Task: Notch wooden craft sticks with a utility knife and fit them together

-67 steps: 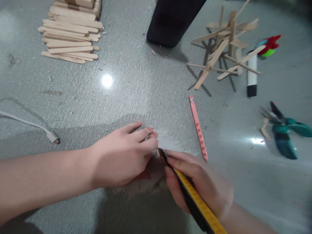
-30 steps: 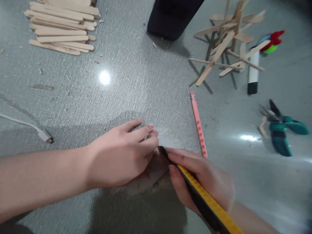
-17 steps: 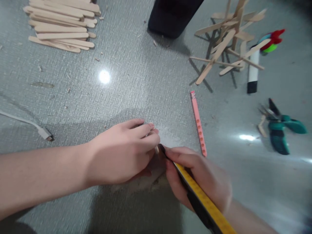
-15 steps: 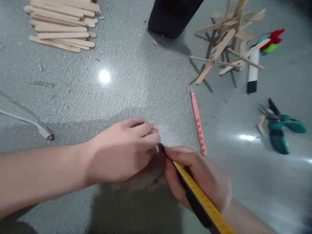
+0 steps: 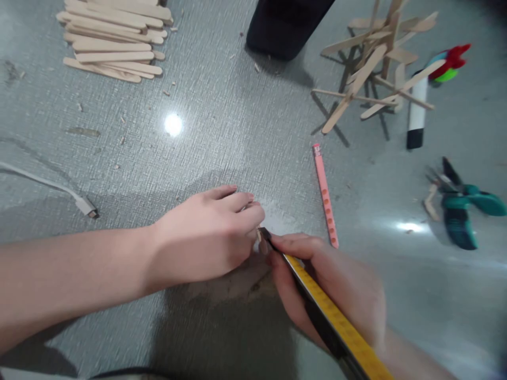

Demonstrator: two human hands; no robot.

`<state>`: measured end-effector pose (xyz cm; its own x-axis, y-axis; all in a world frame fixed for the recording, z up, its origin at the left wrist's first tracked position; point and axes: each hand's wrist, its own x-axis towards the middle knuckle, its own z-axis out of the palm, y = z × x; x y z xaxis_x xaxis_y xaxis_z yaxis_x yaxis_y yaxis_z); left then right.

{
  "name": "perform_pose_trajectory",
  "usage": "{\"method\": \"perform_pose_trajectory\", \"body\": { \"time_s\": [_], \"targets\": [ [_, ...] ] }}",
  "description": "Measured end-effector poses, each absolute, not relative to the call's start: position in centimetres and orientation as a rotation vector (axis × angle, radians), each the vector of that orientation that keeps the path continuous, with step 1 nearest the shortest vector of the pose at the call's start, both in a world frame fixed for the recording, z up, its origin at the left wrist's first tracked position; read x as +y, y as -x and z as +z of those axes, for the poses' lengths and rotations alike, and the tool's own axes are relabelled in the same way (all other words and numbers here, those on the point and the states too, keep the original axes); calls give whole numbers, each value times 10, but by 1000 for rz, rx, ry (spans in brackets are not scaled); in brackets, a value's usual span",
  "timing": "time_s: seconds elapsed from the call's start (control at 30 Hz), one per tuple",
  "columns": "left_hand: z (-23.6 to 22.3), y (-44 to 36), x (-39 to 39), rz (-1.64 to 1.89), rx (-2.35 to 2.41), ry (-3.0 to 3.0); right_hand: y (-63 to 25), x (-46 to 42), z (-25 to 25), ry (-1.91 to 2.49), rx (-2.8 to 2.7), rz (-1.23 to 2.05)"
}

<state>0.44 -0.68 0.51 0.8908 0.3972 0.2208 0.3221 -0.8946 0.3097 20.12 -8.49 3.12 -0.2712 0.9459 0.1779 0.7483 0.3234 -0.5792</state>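
Note:
My right hand (image 5: pixel 332 285) is closed around a yellow and black utility knife (image 5: pixel 328 303). The knife's dark tip meets the end of a small wooden stick (image 5: pixel 259 235) at my left fingertips. My left hand (image 5: pixel 214 232) is closed, knuckles up, low over the grey table. Most of the stick is hidden under its fingers; only a short pale end shows. A pink pencil (image 5: pixel 325 196) with a row of round holes lies just beyond my right hand.
Craft sticks (image 5: pixel 114 42) are piled at the back left. A black container (image 5: pixel 287 26) stands at the back, beside a craft-stick structure (image 5: pixel 368 79). To the right lie a white marker (image 5: pixel 417 116) and green-handled pliers (image 5: pixel 459 211). A white cable (image 5: pixel 47 184) reaches in from the left.
The whole view has shifted slightly, with most things a little farther right. Both hands keep their grip, and the knife tip stays at the stick's end.

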Motion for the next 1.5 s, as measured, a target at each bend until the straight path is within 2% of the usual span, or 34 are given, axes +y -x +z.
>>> {"method": "perform_pose_trajectory", "body": {
  "time_s": [0.33, 1.1, 1.5],
  "targets": [
    [8, -3, -3, 415, 506, -2793, -216, -91, 19, 1365, -2115, 508],
    [8, -4, -3, 387, 477, -2807, -206, -87, 18, 1406, -2123, 369],
    [1, -7, -9, 496, 561, -2824, -202, -92, 27, 1493, -2062, 503]
  ]
}}
